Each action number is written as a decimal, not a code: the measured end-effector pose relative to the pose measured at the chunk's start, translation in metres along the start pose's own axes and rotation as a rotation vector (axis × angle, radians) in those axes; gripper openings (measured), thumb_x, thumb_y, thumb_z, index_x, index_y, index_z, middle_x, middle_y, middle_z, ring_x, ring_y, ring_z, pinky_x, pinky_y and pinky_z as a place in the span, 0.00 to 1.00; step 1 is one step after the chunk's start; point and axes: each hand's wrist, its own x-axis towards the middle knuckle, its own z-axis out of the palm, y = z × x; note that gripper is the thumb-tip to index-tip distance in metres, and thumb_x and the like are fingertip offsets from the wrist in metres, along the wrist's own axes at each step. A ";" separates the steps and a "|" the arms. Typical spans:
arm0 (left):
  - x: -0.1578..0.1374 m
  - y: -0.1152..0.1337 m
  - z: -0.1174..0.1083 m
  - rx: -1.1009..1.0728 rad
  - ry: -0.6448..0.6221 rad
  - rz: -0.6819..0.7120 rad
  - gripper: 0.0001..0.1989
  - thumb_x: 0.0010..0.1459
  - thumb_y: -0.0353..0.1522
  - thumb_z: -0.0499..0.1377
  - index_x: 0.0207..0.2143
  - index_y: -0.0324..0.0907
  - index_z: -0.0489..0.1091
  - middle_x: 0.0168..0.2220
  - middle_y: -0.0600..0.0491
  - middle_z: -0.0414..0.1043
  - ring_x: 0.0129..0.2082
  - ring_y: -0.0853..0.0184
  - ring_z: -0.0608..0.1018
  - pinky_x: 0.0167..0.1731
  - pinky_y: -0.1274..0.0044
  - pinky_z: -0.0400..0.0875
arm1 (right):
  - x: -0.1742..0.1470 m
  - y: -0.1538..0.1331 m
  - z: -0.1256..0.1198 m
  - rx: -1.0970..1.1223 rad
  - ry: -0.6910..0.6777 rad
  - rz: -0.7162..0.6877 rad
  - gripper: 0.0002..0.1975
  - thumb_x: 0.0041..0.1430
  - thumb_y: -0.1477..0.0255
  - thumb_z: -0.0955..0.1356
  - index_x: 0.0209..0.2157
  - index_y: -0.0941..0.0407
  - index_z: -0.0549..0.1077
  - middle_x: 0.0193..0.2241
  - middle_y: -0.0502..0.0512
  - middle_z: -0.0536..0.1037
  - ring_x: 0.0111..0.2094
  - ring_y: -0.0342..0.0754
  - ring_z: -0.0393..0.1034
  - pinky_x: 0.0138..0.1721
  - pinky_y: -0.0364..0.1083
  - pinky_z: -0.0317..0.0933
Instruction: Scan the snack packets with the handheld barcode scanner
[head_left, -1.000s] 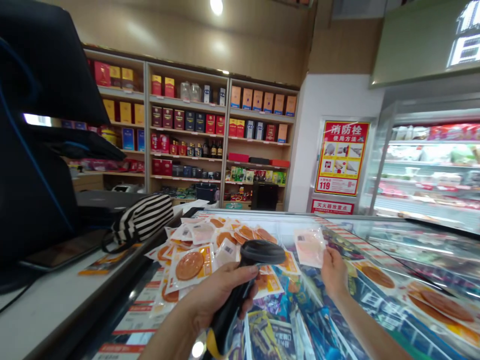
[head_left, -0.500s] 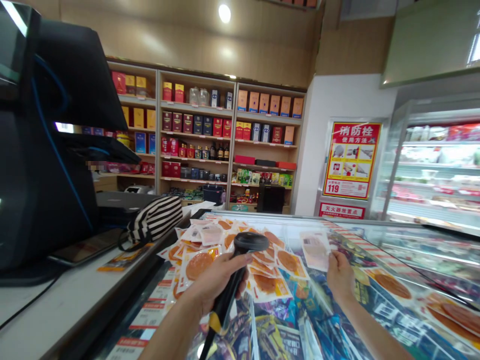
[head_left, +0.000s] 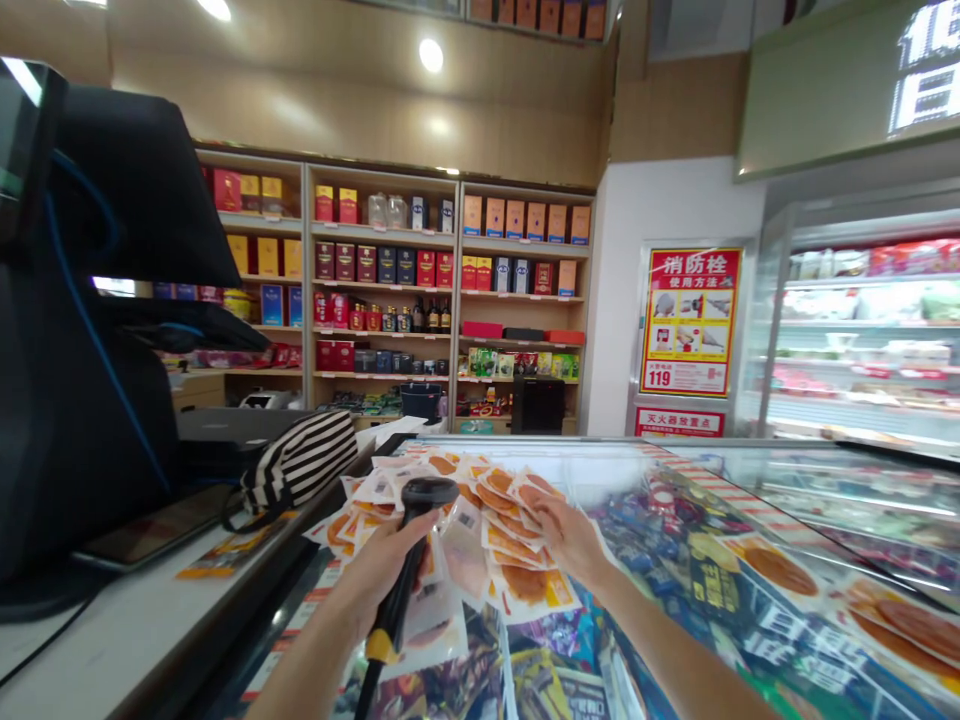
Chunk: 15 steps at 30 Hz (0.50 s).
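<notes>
Left hand (head_left: 379, 572) wrapped around scanner (head_left: 411, 545); right hand (head_left: 571, 540) spread on packet pile (head_left: 480, 525) atop freezer lid (head_left: 675, 570). Slick packets, probably prone to sliding off if nudged.

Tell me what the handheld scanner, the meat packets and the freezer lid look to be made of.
Barcode scanner in the left hand: likely matte black plastic with a yellow band.
Sliced-meat packets under the right hand: thin clear plastic film, glossy, wrinkled, printed orange.
Freezer lid: seemingly glass, since goods show through and lights reflect.
</notes>
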 end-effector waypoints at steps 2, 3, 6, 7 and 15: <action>-0.002 0.002 0.002 0.013 -0.011 -0.008 0.20 0.36 0.47 0.56 0.20 0.39 0.59 0.12 0.59 0.60 0.12 0.75 0.62 0.12 0.83 0.54 | 0.002 0.000 -0.001 -0.016 -0.006 -0.016 0.14 0.51 0.71 0.55 0.37 0.56 0.67 0.34 0.52 0.73 0.35 0.45 0.66 0.37 0.44 0.59; -0.004 0.003 0.004 0.020 -0.022 -0.003 0.20 0.36 0.47 0.57 0.20 0.39 0.60 0.12 0.59 0.60 0.12 0.75 0.62 0.13 0.83 0.55 | 0.002 0.003 -0.004 -0.031 0.002 -0.006 0.15 0.52 0.70 0.55 0.38 0.56 0.67 0.35 0.53 0.73 0.36 0.45 0.66 0.38 0.45 0.59; -0.008 0.004 0.007 0.049 -0.060 0.010 0.18 0.37 0.45 0.57 0.19 0.39 0.61 0.12 0.58 0.61 0.13 0.75 0.63 0.13 0.83 0.55 | -0.004 0.024 -0.025 -0.156 0.043 0.070 0.16 0.52 0.69 0.55 0.39 0.58 0.66 0.38 0.56 0.72 0.40 0.47 0.64 0.42 0.46 0.57; -0.008 0.004 0.007 0.061 -0.073 0.006 0.18 0.37 0.45 0.57 0.18 0.39 0.61 0.12 0.58 0.61 0.12 0.75 0.62 0.13 0.83 0.55 | -0.008 0.034 -0.037 -0.223 0.057 0.105 0.16 0.52 0.69 0.55 0.39 0.58 0.66 0.38 0.57 0.71 0.41 0.47 0.64 0.43 0.46 0.56; -0.018 -0.001 0.023 0.063 -0.141 -0.040 0.18 0.35 0.44 0.59 0.22 0.39 0.62 0.14 0.58 0.63 0.13 0.75 0.63 0.13 0.83 0.55 | -0.075 0.117 -0.170 -0.897 0.010 0.617 0.22 0.46 0.62 0.59 0.43 0.57 0.64 0.45 0.64 0.64 0.46 0.59 0.57 0.40 0.59 0.52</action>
